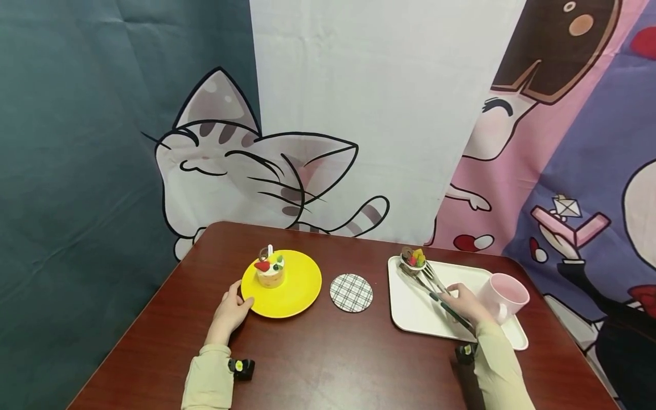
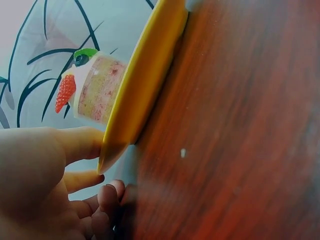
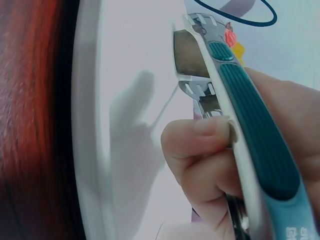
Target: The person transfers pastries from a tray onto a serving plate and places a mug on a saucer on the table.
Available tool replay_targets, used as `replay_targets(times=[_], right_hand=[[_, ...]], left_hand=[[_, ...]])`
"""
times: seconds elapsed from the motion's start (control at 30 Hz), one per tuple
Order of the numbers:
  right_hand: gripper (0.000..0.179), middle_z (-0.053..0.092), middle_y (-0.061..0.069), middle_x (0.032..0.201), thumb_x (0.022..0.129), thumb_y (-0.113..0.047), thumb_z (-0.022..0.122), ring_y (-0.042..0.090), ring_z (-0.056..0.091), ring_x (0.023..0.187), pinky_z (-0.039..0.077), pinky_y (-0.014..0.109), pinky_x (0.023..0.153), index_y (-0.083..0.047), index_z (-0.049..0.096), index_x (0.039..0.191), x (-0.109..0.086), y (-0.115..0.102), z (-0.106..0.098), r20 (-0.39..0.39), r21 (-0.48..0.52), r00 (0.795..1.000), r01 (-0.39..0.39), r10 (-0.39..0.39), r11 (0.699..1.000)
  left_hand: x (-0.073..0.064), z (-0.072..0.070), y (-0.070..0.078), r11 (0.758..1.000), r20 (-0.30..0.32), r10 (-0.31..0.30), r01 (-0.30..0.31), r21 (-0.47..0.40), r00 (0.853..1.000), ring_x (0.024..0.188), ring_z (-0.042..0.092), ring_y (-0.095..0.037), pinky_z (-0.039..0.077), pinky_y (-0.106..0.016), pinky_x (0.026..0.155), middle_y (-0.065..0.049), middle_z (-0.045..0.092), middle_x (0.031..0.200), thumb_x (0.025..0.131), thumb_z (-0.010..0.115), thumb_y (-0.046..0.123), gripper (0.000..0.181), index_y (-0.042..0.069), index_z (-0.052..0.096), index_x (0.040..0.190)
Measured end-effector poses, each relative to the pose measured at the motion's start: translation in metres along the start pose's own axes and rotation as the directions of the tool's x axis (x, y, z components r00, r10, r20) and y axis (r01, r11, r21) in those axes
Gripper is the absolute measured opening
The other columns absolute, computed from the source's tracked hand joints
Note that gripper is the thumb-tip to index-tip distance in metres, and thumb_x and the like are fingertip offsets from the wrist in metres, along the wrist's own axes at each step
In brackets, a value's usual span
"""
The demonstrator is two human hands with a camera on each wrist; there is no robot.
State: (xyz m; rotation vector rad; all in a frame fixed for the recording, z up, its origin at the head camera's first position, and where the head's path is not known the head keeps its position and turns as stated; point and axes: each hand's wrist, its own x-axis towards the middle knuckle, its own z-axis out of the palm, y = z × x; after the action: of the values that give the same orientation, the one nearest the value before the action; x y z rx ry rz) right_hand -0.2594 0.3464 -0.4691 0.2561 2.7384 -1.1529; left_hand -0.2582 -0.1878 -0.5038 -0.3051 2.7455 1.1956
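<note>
My left hand (image 1: 229,312) pinches the near-left rim of a yellow plate (image 1: 301,287), thumb on top and fingers at the edge. On that plate stands a small cake (image 1: 270,277) topped with a strawberry; the left wrist view shows the plate (image 2: 132,95) tilted by the camera's angle. Over a white tray (image 1: 412,312), my right hand (image 1: 467,304) grips cutlery: a fork (image 1: 434,274) and a utensil with a teal handle (image 3: 260,135). Their heads lie by a small white cup of fruit and chocolate (image 1: 413,259). The palm hides part of the handles.
A pink mug (image 1: 507,293) stands on the tray's right end, close to my right hand. Between plate and tray lies a round checked coaster (image 1: 351,293). Behind the brown table (image 1: 328,353) hangs a printed cloth (image 1: 389,114).
</note>
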Motion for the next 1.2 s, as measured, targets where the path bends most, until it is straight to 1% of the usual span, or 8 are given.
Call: replay_targets(times=[0.27, 0.37, 0.47, 0.57, 0.7, 0.83, 1.0, 1.2], right_hand=[[0.05, 0.052, 0.023, 0.09, 0.087, -0.031, 0.051, 0.014, 0.054, 0.052, 0.047, 0.03, 0.048, 0.007, 0.035, 0.116, 0.007, -0.002, 0.008, -0.051, -0.008, 0.999, -0.008, 0.007, 1.0], [0.053, 0.054, 0.02, 0.086, 0.087, -0.035, 0.05, 0.014, 0.054, 0.053, 0.047, 0.03, 0.049, 0.006, 0.035, 0.118, 0.009, -0.004, 0.01, -0.057, -0.017, 0.998, -0.017, 0.016, 1.0], [0.06, 0.057, 0.017, 0.08, 0.087, -0.045, 0.048, 0.016, 0.055, 0.053, 0.046, 0.03, 0.05, 0.004, 0.036, 0.119, 0.01, -0.007, 0.012, -0.046, -0.014, 0.999, -0.03, 0.029, 0.999], [0.066, 0.059, 0.015, 0.08, 0.083, -0.052, 0.05, 0.018, 0.055, 0.062, 0.043, 0.028, 0.055, 0.004, 0.043, 0.116, 0.01, -0.01, 0.015, -0.039, -0.093, 0.999, 0.014, -0.018, 0.996], [0.058, 0.057, 0.012, 0.082, 0.076, -0.048, 0.062, 0.019, 0.05, 0.073, 0.037, 0.026, 0.061, 0.002, 0.052, 0.104, 0.008, -0.013, 0.021, -0.06, -0.207, 0.995, 0.066, -0.08, 0.976], [0.045, 0.055, 0.007, 0.073, 0.078, -0.043, 0.062, 0.018, 0.05, 0.068, 0.037, 0.027, 0.059, -0.002, 0.052, 0.094, 0.007, -0.014, 0.027, -0.09, -0.268, 0.99, 0.083, -0.111, 0.96], [0.039, 0.053, 0.003, 0.063, 0.08, -0.041, 0.059, 0.015, 0.049, 0.059, 0.036, 0.027, 0.056, -0.005, 0.05, 0.091, 0.008, -0.012, 0.032, -0.113, -0.334, 0.98, 0.116, -0.163, 0.935], [0.035, 0.05, 0.001, 0.057, 0.081, -0.04, 0.059, 0.013, 0.048, 0.049, 0.035, 0.027, 0.052, -0.007, 0.049, 0.088, 0.007, -0.011, 0.032, -0.125, -0.317, 0.977, 0.127, -0.175, 0.94]], left_hand=[[0.0, 0.001, 0.003, 1.0, -0.01, 0.016, -0.016, 0.012, 1.0, 0.074, 0.042, -0.021, 0.032, -0.028, 0.063, -0.013, 0.04, 0.092, 0.088, 0.048, 0.028, 0.064, 0.006, 0.017, 0.14], [0.0, 0.001, 0.004, 1.0, -0.008, 0.018, -0.018, 0.01, 1.0, 0.073, 0.042, -0.02, 0.032, -0.028, 0.063, -0.013, 0.04, 0.092, 0.088, 0.049, 0.028, 0.064, 0.006, 0.018, 0.139], [-0.001, 0.001, 0.004, 1.0, -0.007, 0.013, -0.013, 0.008, 1.0, 0.073, 0.042, -0.02, 0.032, -0.028, 0.063, -0.013, 0.04, 0.092, 0.088, 0.049, 0.028, 0.064, 0.006, 0.018, 0.139], [-0.001, 0.0, 0.003, 1.0, -0.008, 0.009, -0.009, 0.007, 1.0, 0.073, 0.042, -0.021, 0.032, -0.028, 0.063, -0.013, 0.04, 0.092, 0.088, 0.049, 0.028, 0.064, 0.006, 0.017, 0.139], [-0.001, 0.0, 0.002, 1.0, -0.009, 0.007, -0.007, 0.005, 1.0, 0.073, 0.042, -0.021, 0.032, -0.028, 0.063, -0.013, 0.04, 0.092, 0.088, 0.049, 0.029, 0.064, 0.007, 0.017, 0.14], [-0.001, 0.0, 0.002, 1.0, -0.01, -0.001, 0.001, 0.004, 1.0, 0.074, 0.042, -0.021, 0.033, -0.028, 0.063, -0.012, 0.04, 0.092, 0.088, 0.049, 0.029, 0.064, 0.007, 0.017, 0.14], [-0.002, 0.0, 0.0, 1.0, -0.01, 0.008, -0.008, 0.002, 1.0, 0.074, 0.042, -0.021, 0.033, -0.028, 0.063, -0.013, 0.04, 0.092, 0.088, 0.049, 0.029, 0.064, 0.007, 0.017, 0.14], [-0.002, -0.001, 0.0, 1.0, -0.007, 0.013, -0.013, 0.002, 1.0, 0.073, 0.042, -0.021, 0.033, -0.028, 0.063, -0.014, 0.04, 0.092, 0.088, 0.049, 0.029, 0.064, 0.006, 0.017, 0.139]])
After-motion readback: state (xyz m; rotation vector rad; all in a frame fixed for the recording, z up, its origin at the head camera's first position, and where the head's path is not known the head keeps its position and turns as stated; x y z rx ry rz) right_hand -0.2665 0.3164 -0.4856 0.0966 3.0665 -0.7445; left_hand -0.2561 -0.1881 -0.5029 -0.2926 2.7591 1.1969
